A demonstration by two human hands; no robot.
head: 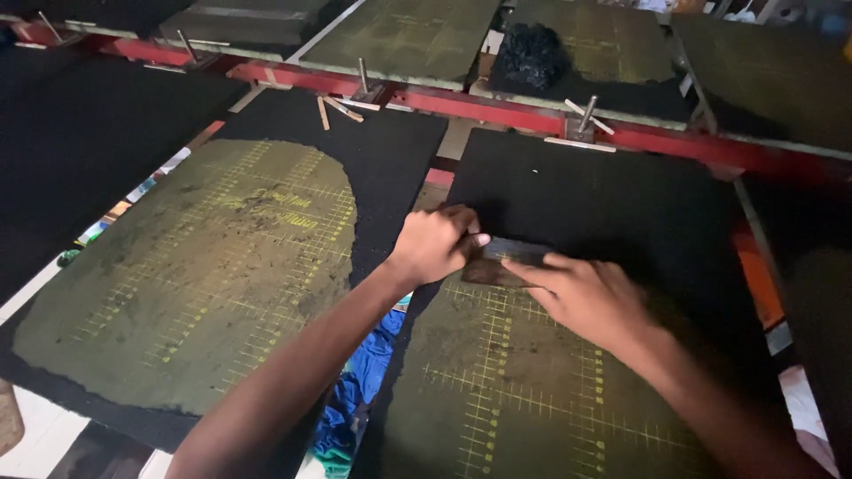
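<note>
A: Report the position and state of each hand.

B: The left hand point(435, 244) is curled into a closed grip on the near-left end of a flat grey scraper blade point(508, 262). Its thumb tip presses on the blade's upper edge. The right hand point(590, 297) lies flat, fingers together and extended. Its fingertips point(524, 269) press down on the blade's face. It does not clamp the blade; it rests on top.

A: Locate the blade.

B: It sits between the two hands, touching both. It lies on the printing pallet point(621, 213) beneath them, at the boundary where the black coating point(603, 195) beyond the fingertips meets the bare olive surface with yellow grid lines point(497, 390) under the right wrist.

A: Describe the surroundings relative to the hands.

B: To the left of the left forearm lies a second pallet point(213, 275), its grid surface mostly bare, with black coating remaining along the far and right edges. Below the left forearm, in the gap between the pallets, blue cloth point(359, 390) is visible. Beyond both hands runs a red frame rail point(497, 106) carrying metal pins. A black lump point(530, 55) rests on a pallet past the rail.
</note>
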